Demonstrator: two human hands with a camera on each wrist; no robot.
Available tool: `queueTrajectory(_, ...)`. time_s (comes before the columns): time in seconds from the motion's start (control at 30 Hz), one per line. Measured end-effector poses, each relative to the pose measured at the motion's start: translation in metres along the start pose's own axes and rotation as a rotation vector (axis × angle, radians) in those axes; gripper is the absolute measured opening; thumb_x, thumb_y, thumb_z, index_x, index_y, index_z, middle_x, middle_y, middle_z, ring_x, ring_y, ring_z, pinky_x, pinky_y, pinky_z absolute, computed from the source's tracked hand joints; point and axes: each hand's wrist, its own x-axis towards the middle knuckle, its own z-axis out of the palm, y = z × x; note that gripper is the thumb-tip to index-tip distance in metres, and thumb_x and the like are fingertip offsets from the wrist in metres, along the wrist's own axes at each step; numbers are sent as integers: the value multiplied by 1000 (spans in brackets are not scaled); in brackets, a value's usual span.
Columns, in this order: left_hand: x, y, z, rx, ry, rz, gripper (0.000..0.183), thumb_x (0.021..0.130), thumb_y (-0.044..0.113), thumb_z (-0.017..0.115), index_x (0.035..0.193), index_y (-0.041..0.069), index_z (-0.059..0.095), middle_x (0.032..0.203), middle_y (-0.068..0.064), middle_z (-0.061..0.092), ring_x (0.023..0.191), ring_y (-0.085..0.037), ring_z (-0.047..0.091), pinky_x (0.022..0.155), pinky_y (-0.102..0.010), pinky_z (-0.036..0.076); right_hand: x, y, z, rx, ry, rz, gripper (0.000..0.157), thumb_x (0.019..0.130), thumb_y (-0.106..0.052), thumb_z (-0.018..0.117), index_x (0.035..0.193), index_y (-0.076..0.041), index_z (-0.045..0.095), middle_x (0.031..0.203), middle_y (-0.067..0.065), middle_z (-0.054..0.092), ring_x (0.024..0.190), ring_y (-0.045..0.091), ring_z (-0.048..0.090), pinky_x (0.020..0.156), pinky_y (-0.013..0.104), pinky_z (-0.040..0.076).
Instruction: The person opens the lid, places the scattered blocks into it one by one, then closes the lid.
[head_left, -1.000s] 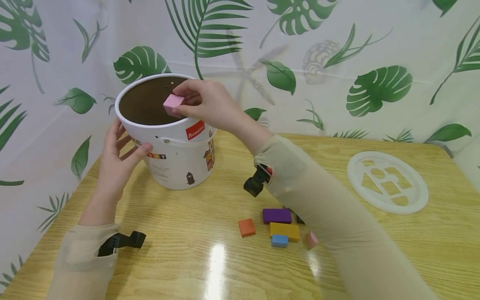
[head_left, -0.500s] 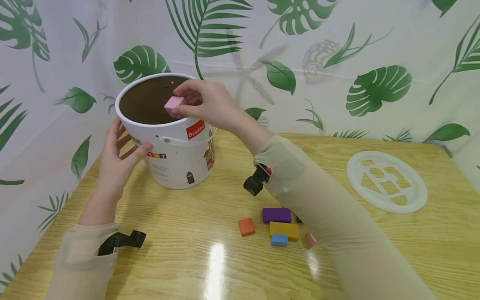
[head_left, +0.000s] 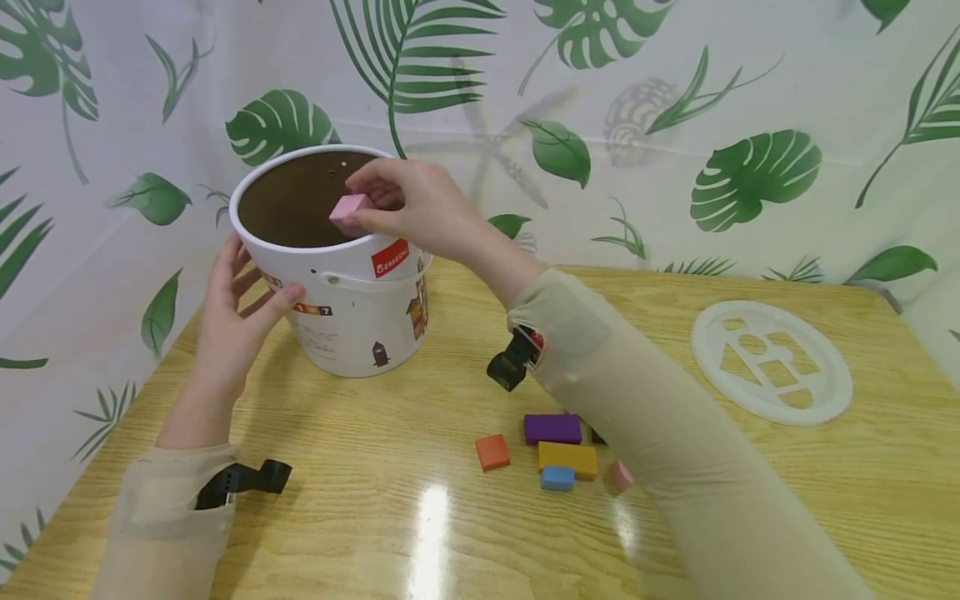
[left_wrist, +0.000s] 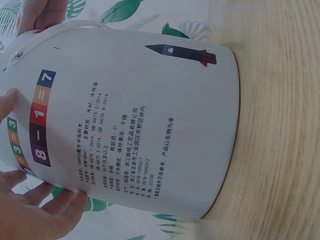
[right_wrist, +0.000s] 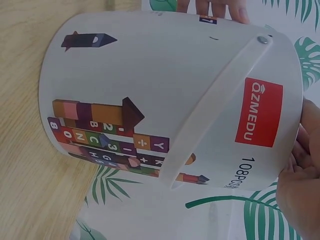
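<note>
In the head view my left hand (head_left: 232, 333) rests against the left side of a white bucket (head_left: 352, 325), thumb on the front and fingers spread along the side. The left wrist view has its fingers (left_wrist: 57, 207) touching the printed wall. My right hand (head_left: 416, 204) pinches a pink block (head_left: 350, 212) between thumb and fingers, over the near right part of the bucket's open mouth. In the right wrist view that hand lies at the bucket's rim and the block is hidden. The bucket stands upright on the wooden table; its bottom inside is out of sight.
Right of the bucket lie an orange block (head_left: 492, 452), a purple block (head_left: 552, 428), a yellow block (head_left: 567, 460), a blue block (head_left: 557, 478) and a pink piece (head_left: 621, 476). A dark piece is partly behind the sleeve. A white disc with cut-out shapes (head_left: 772, 362) lies at the right.
The right hand holds the pink block at nearly the same place over the bucket, with only a tiny shift of the block. The left hand stays on the bucket.
</note>
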Motion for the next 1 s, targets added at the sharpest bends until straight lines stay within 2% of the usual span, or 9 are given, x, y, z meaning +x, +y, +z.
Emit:
queueTrajectory(0.13, 0, 1, 0, -2, 0, 2, 81, 88, 20, 70, 151, 36, 21, 153, 1, 25, 134, -27, 30, 108, -52, 33, -2, 0, -1, 18, 9, -39, 39, 86, -22, 73, 119, -5, 62, 111, 4, 65, 97, 8, 60, 85, 13, 46)
queueTrajectory(0.3, 0, 1, 0, 0, -5, -6, 81, 88, 21, 70, 151, 37, 21, 153, 0, 25, 133, -27, 30, 107, -51, 33, -9, -2, -4, 108, 41, -89, 34, 86, -19, 72, 115, -3, 63, 106, 4, 66, 93, 8, 60, 84, 15, 48)
queueTrajectory(0.47, 0, 0, -1, -2, -4, -11, 82, 88, 21, 70, 151, 38, 20, 153, 0, 24, 134, -26, 29, 108, -50, 33, -26, -9, -17, 172, 53, -147, 32, 87, -15, 71, 114, -1, 63, 104, 4, 66, 92, 8, 60, 85, 19, 49)
queueTrajectory(0.6, 0, -1, -1, -10, -1, 1, 83, 88, 19, 70, 151, 36, 20, 153, 0, 25, 133, -26, 30, 108, -50, 33, -47, -9, -26, 151, 14, -172, 30, 85, -11, 73, 111, 1, 65, 102, 6, 67, 90, 10, 61, 84, 21, 50)
queueTrajectory(0.77, 0, -2, -1, -9, -2, 7, 82, 88, 19, 70, 151, 35, 20, 153, 0, 25, 133, -26, 30, 107, -50, 33, -78, 7, -32, 77, -35, -167, 28, 82, -11, 76, 106, 0, 68, 96, 4, 68, 87, 13, 61, 82, 24, 51)
queueTrajectory(1.0, 0, -2, 0, 1, 0, 5, 82, 88, 20, 70, 151, 35, 20, 153, 1, 25, 133, -26, 30, 107, -50, 33, -122, 48, -30, 27, -137, -107, 26, 84, -17, 75, 107, -7, 69, 98, -1, 68, 88, 10, 62, 81, 25, 53)
